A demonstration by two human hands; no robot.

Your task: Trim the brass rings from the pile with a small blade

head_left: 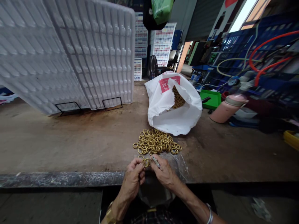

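Beyond my hands, a heap of brass-coloured rings (155, 143) lies on the worn tabletop near its front edge. My left hand (134, 174) pinches a brass ring (146, 162) between thumb and fingertips. A second ring shows just behind those fingertips; I cannot tell whether it is held too. My right hand (164, 172) is closed round a small silvery metal tool (155, 161), its exact kind unclear. The right fingertips meet the pinched ring from the other side. Right behind the heap, a white plastic sack (173, 119) lies open on its side with more rings inside.
Tall translucent ribbed plastic trays (100, 56) stand at left in black wire holders (112, 103). To the right are a pink bottle-shaped container (225, 109), a green tray (211, 98) and an orange hose (254, 49). White crates (161, 43) are stacked behind.
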